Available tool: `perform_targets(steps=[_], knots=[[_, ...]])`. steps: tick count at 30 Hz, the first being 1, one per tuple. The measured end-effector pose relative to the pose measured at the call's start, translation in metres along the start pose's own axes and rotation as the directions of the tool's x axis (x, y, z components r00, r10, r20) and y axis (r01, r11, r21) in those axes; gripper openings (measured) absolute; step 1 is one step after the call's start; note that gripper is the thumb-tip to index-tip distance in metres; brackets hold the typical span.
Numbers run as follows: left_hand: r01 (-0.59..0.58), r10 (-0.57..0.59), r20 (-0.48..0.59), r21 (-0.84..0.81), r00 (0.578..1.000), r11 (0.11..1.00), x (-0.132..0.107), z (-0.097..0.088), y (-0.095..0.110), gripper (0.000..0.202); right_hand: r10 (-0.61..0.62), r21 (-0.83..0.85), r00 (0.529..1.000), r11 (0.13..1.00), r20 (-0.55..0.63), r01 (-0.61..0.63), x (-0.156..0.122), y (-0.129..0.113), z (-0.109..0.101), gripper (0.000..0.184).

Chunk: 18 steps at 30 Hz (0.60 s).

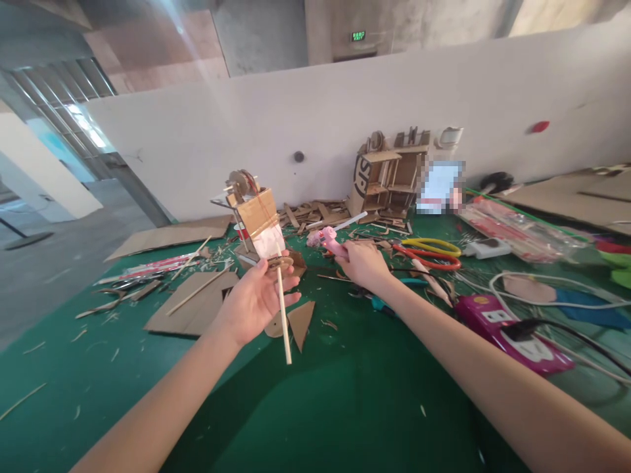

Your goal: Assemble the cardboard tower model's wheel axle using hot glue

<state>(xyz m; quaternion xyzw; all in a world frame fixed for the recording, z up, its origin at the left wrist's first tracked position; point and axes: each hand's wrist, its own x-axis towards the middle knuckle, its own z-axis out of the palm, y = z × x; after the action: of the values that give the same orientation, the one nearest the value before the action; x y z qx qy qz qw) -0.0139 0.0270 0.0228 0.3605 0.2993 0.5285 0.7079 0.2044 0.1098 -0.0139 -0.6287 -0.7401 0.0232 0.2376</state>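
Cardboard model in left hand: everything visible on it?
The cardboard model is a brown box with round discs on top, a white panel below and a disc at its base. A wooden stick runs down past the palm. It sits tilted above the green table, gripped at its base by the left hand. The right hand, on a pink glue gun, is clear of it.

Cardboard model (259,220) w/ white paper wrap, upright on thin wood stick (283,315) pointing to 6 o'clock, held in left hand (254,299). Pink glue gun (328,240) at its 3 o'clock, gripped by right hand (362,263).
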Motion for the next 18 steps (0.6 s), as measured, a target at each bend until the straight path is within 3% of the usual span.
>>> perform_targets(steps=[5, 8, 10, 12, 15, 18], knots=[[0.029, -0.025, -0.152, 0.025, 0.988, 0.999, 0.003, -0.001, 0.001, 0.025, 0.031, 0.088, 0.999, 0.996, -0.023, -0.029, 0.006, 0.0, 0.002, 0.021], [0.009, -0.002, -0.215, 0.031, 0.977, 0.999, 0.006, -0.001, 0.0, 0.021, 0.083, 0.282, 0.992, 0.958, -0.095, -0.053, 0.001, 0.001, -0.007, 0.025], [-0.006, 0.025, -0.268, 0.071, 0.963, 0.997, 0.006, 0.0, -0.001, 0.02, 0.14, 0.497, 0.98, 0.866, -0.143, -0.052, -0.006, 0.001, -0.016, 0.02], [-0.017, 0.06, -0.309, 0.142, 0.949, 0.99, 0.006, 0.001, -0.002, 0.02, 0.111, 0.69, 0.98, 0.723, -0.166, 0.035, -0.016, 0.0, -0.025, 0.016], [0.0, 0.073, -0.334, 0.215, 0.94, 0.977, 0.004, 0.002, -0.004, 0.022, 0.012, 0.85, 1.0, 0.527, -0.027, 0.016, -0.035, -0.002, -0.033, 0.012], [0.018, 0.054, -0.335, 0.21, 0.941, 0.978, 0.002, 0.004, -0.004, 0.02, -0.084, 0.832, 0.989, 0.553, 0.118, -0.052, -0.054, 0.0, -0.032, 0.012]])
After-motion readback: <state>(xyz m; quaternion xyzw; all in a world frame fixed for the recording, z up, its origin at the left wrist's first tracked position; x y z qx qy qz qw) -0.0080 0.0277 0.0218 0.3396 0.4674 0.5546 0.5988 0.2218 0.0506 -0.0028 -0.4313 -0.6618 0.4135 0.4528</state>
